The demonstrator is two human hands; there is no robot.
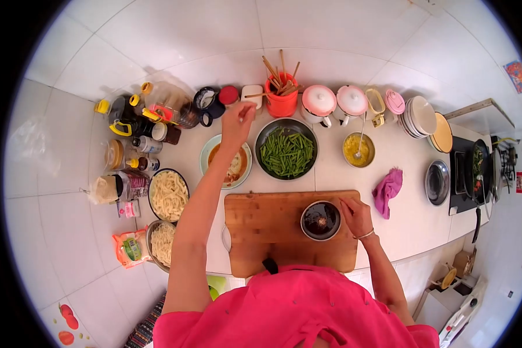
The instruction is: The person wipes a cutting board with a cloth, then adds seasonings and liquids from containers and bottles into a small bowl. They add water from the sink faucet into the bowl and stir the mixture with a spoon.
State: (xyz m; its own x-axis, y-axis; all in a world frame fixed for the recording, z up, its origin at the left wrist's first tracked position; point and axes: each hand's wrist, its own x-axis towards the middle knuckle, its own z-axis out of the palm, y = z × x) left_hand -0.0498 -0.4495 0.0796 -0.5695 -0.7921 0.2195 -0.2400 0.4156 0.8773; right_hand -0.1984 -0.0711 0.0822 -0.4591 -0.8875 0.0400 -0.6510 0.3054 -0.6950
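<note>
My left hand (238, 123) reaches across the counter, its fingers pinched together below a white container (252, 93) and a red-lidded jar (228, 94). Whatever the pinch holds, if anything, is too small to make out. Beneath that forearm, partly hidden, is a pale green bowl (207, 152) with reddish sauce and a whitish heap. My right hand (357, 218) is closed at the right edge of a small bowl of dark liquid (321, 221), which stands on a wooden cutting board (261, 232). Behind the board sits a dark pan (262, 134) with cut green beans.
Plates of noodles (169, 195), oil bottles (174, 110) and jars stand left. At the back is a red chopstick holder (282, 104) beside lidded enamel mugs (319, 104). To the right are a yellow-filled bowl (358, 149), a purple cloth (387, 192) and a wok (479, 165).
</note>
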